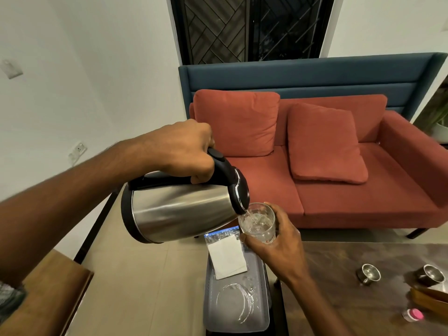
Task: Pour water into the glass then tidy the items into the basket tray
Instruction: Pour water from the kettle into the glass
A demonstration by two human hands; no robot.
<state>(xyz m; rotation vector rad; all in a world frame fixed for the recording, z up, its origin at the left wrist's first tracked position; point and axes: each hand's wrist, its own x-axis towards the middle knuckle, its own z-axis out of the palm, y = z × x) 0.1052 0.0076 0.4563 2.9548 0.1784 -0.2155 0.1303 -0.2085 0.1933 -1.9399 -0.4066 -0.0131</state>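
My left hand (184,151) grips the black handle of a steel electric kettle (179,209), which is tipped to the right with its spout over a clear glass (258,224). Water runs from the spout into the glass. My right hand (278,246) holds the glass from below and the right, in the air above the far end of a grey tray (261,299). Inside the tray lie a zip bag with white paper (226,255) and a wet ring-shaped mark.
To the right is a dark wooden table (339,275) with two small steel cups (368,274), a wooden box corner and a small pink-capped jar (413,315). A red sofa (339,190) with cushions stands behind. A wooden surface (55,287) sits at lower left.
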